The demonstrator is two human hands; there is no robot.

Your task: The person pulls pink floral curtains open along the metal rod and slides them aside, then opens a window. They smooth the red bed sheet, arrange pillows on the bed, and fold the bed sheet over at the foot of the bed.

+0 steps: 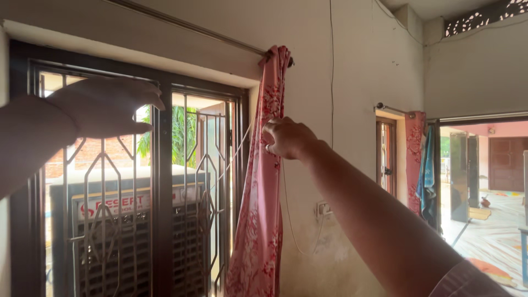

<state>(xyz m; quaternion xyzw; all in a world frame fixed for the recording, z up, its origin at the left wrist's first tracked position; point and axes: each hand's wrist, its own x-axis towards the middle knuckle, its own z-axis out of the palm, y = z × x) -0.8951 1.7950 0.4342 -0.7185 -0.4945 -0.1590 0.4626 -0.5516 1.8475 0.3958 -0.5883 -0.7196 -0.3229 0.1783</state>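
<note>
At far left, left hand [104,107] raised in front of the window grille [104,209], palm out, fingers [146,93] loosely spread and curled, holding nothing, not touching the bars as far as I can tell. Behind the grille, outside: a boxy air cooler [132,231] with slatted front, a brick wall and green leaves. Dark window frame [162,181] runs down the middle, between the two grille panels.

Moving right: curtain rod [187,26] runs along the wall above the window. Pink floral curtain [258,220] hangs from the rod's right end, bunched into a narrow column just right of the window, so the window is fully uncovered. Right hand [286,137] is on the curtain's right edge at upper height, fingers closed on a fold of the fabric; fingertips hidden behind the cloth. Judging by this: curtain is gathered all the way to one side and gripped; nothing is drawn over the glass.

Further right: thin cord [289,214] hanging down the wall, wall socket [323,208], then a second, narrower window with another pink curtain [413,159] and a blue cloth [428,165] hanging beside it. Open doorway at far right, patterned floor [495,236] beyond.

Containers: none visible, nothing holding contents.
</note>
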